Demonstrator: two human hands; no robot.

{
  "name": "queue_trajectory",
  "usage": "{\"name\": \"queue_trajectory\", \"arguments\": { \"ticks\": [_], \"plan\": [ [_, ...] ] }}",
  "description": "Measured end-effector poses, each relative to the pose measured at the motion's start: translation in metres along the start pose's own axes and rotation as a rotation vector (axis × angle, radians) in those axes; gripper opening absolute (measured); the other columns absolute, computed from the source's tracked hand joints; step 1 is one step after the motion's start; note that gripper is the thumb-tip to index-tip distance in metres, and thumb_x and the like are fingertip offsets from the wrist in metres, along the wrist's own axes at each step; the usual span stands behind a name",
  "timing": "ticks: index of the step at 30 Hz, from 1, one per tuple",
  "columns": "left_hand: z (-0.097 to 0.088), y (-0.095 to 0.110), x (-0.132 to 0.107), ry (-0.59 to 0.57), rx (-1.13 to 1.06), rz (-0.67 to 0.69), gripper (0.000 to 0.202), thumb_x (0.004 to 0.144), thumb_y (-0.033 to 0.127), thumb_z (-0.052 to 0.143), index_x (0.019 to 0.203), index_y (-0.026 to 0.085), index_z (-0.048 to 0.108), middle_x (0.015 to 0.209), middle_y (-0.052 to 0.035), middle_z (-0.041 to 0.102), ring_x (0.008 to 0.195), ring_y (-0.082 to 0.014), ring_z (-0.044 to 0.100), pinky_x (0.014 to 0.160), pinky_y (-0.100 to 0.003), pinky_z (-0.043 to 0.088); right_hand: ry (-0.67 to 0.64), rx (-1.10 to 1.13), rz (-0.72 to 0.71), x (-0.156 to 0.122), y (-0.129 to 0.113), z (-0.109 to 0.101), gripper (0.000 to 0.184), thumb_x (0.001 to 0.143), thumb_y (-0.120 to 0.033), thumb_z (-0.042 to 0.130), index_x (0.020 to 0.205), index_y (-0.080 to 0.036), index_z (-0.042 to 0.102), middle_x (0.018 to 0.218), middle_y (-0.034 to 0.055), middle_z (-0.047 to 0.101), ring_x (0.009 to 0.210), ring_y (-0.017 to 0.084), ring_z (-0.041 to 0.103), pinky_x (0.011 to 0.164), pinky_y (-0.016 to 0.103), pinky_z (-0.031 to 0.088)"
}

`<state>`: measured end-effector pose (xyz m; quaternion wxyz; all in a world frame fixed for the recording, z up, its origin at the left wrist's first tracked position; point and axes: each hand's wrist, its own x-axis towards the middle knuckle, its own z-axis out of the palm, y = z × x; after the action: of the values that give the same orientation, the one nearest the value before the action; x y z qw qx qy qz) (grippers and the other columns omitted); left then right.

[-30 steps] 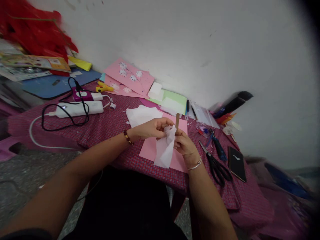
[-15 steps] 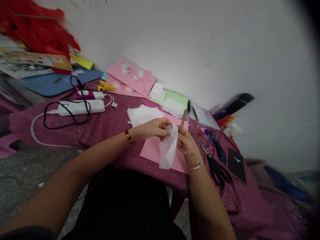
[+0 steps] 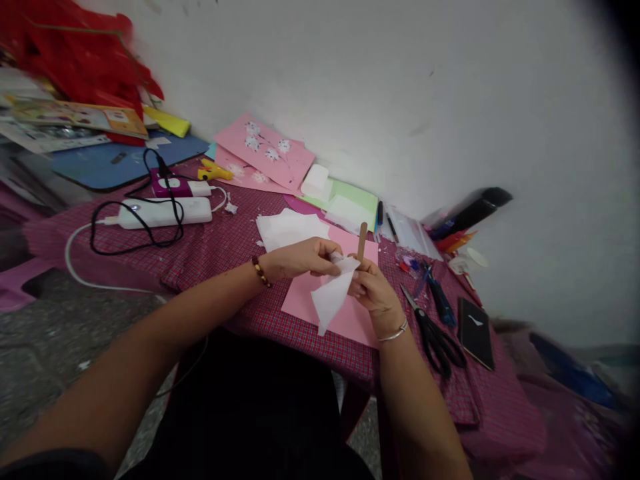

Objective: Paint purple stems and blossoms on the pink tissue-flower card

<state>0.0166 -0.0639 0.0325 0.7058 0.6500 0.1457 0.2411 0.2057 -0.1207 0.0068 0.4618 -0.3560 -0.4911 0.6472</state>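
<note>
My left hand (image 3: 315,259) is closed on a thin sheet of white tissue paper (image 3: 332,295), pinching its upper edge. The sheet hangs folded in front of my right hand (image 3: 373,287). That hand is closed round a flat brown wooden stick (image 3: 363,240), which points up between thumb and fingers; its lower end is hidden. The right fingertips sit close against the tissue paper, and I cannot tell whether they grip it. Below both hands lies a pink sheet of paper (image 3: 300,300). Behind the left hand is more white paper (image 3: 287,229).
Black-handled scissors (image 3: 435,343), a blue-handled tool (image 3: 441,300) and a black notebook (image 3: 476,332) lie on the right. Pink cards with white flowers (image 3: 265,148) rest against the wall. A white power bank (image 3: 167,213) with a black cable and a yellow glue gun (image 3: 214,171) are on the left.
The tissue paper has turned and folded over, its lower end now swung left and narrower. The wooden stick has tipped more upright and slightly left. Both hands stay nearly in place.
</note>
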Motion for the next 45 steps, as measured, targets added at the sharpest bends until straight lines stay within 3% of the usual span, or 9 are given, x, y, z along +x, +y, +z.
{"name": "queue_trajectory", "arguments": {
  "ticks": [5,11,18,23,29,35,40,45],
  "plan": [
    [-0.003,-0.008,0.002,0.015,-0.005,0.026,0.019,0.070,0.023,0.069,0.076,0.014,0.053,0.063,0.0058,0.046,0.047,-0.0034,0.035,0.046,-0.019,0.024,-0.073,0.031,-0.024,-0.001,-0.002,0.003,0.022,0.070,-0.030,0.072,0.080,-0.020,0.054,0.046,-0.0121,0.033,0.036,0.002,0.019,0.039,0.019,0.015],
    [-0.002,-0.010,0.006,0.031,0.070,0.052,0.017,0.069,0.017,0.066,0.069,0.015,0.049,0.053,0.0081,0.041,0.045,-0.0029,0.032,0.045,-0.017,0.020,0.009,-0.065,-0.027,0.001,0.001,0.000,0.025,0.068,-0.032,0.076,0.081,-0.019,0.058,0.050,-0.0104,0.036,0.038,0.002,0.021,0.038,0.019,0.015],
    [0.001,-0.011,0.005,0.053,-0.040,0.062,0.022,0.067,0.018,0.069,0.073,0.015,0.048,0.059,0.0078,0.041,0.045,-0.0016,0.030,0.045,-0.017,0.018,-0.040,-0.082,0.017,0.000,0.001,-0.004,0.020,0.069,-0.027,0.073,0.079,-0.018,0.058,0.052,-0.0099,0.038,0.038,0.002,0.022,0.039,0.019,0.017],
    [0.002,-0.014,0.008,0.114,-0.103,0.072,0.021,0.069,0.017,0.067,0.075,0.016,0.046,0.053,0.0099,0.038,0.042,-0.0015,0.026,0.042,-0.017,0.016,0.036,-0.119,-0.005,0.001,-0.001,-0.004,0.019,0.068,-0.023,0.071,0.082,-0.019,0.059,0.051,-0.0102,0.037,0.039,0.003,0.022,0.039,0.019,0.016],
    [0.001,-0.011,0.006,0.074,-0.155,0.081,0.027,0.067,0.005,0.059,0.091,0.016,0.051,0.062,0.0077,0.048,0.042,-0.0018,0.033,0.040,-0.018,0.019,0.097,-0.206,0.014,0.001,-0.001,-0.004,0.025,0.066,-0.031,0.074,0.079,-0.019,0.058,0.055,-0.0086,0.040,0.043,0.003,0.023,0.041,0.019,0.016],
    [0.002,-0.010,0.005,0.001,-0.187,0.069,0.036,0.070,0.013,0.065,0.102,0.016,0.051,0.070,0.0054,0.053,0.048,-0.0034,0.042,0.044,-0.019,0.030,0.089,-0.223,-0.013,0.000,-0.004,-0.005,0.025,0.068,-0.033,0.075,0.077,-0.019,0.057,0.058,-0.0070,0.044,0.045,0.005,0.030,0.043,0.020,0.021],
    [0.001,-0.014,0.007,-0.019,-0.156,0.069,0.037,0.068,0.009,0.065,0.102,0.016,0.052,0.070,0.0050,0.053,0.051,-0.0042,0.044,0.047,-0.018,0.034,0.048,-0.156,-0.036,-0.002,-0.009,-0.003,0.021,0.069,-0.028,0.072,0.076,-0.019,0.055,0.052,-0.0100,0.037,0.040,0.003,0.021,0.040,0.020,0.016],
    [-0.002,-0.012,0.007,-0.019,-0.137,0.007,0.027,0.072,0.013,0.064,0.098,0.015,0.054,0.069,0.0031,0.057,0.052,-0.0057,0.051,0.049,-0.018,0.038,0.031,-0.150,-0.042,-0.002,-0.009,-0.003,0.019,0.071,-0.027,0.071,0.078,-0.018,0.054,0.052,-0.0103,0.037,0.039,0.003,0.022,0.041,0.020,0.015]
  ]
}}
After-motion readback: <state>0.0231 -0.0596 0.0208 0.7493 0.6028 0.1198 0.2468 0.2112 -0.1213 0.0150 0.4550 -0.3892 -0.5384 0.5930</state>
